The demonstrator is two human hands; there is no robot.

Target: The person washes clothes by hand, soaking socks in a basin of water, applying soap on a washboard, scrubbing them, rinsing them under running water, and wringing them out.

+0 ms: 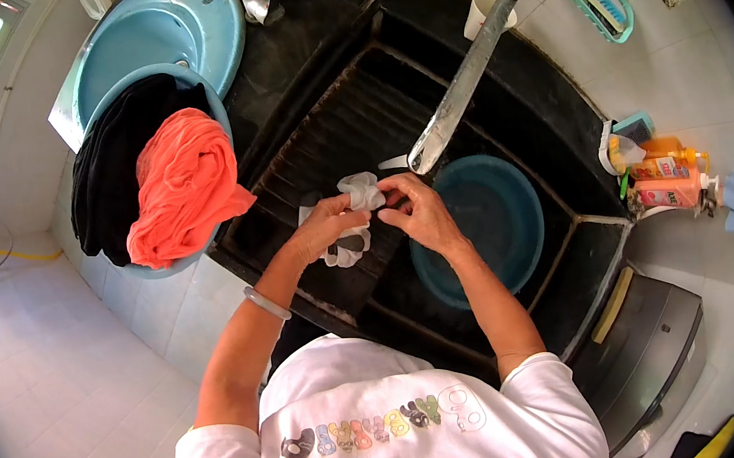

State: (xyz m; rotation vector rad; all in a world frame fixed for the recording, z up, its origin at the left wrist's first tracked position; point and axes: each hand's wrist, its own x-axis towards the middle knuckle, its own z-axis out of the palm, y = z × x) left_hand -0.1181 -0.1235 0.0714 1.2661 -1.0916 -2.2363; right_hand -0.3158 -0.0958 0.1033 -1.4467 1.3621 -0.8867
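Over the dark ribbed washing slab (331, 132), my left hand (327, 225) is closed on a small white cloth (360, 191), and a pale bracelet circles that wrist. My right hand (418, 211) pinches the cloth's right edge with thumb and forefinger close together. More white cloth (346, 248) hangs or lies below my left fingers on the slab. Just right of my right hand sits a blue basin (500, 221) with water in it, under the end of a metal faucet (467, 77).
A blue tub at the left holds black cloth (112, 160) and coral cloth (185, 188). Behind it is a blue washbasin (138, 41). A white cup (481, 15) stands behind the faucet. Bottles (670, 192) line the right wall, above a dark grey appliance (643, 350).
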